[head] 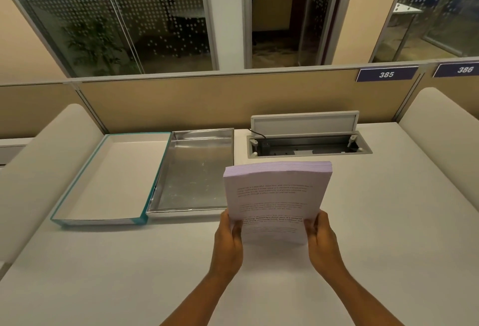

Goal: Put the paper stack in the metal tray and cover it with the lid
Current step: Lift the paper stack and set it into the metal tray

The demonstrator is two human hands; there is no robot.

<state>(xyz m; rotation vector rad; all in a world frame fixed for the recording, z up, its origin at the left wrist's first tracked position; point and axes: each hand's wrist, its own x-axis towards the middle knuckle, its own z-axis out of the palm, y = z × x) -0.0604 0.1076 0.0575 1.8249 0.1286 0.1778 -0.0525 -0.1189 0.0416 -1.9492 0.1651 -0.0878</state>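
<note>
A thick stack of printed white paper point(276, 196) is held above the desk, just right of the metal tray's near corner. My left hand point(229, 240) grips the stack's lower left edge and my right hand point(320, 237) grips its lower right edge. The shiny rectangular metal tray point(193, 170) lies on the desk with nothing in it. Directly to its left, touching it, the teal-edged white lid point(111, 178) lies upside down with its hollow side up.
The white desk point(388, 222) has an open cable hatch point(308, 144) with a raised flap behind the stack. A beige partition point(181, 100) closes the far edge. White curved dividers stand at the left point(44, 170) and right point(440, 113).
</note>
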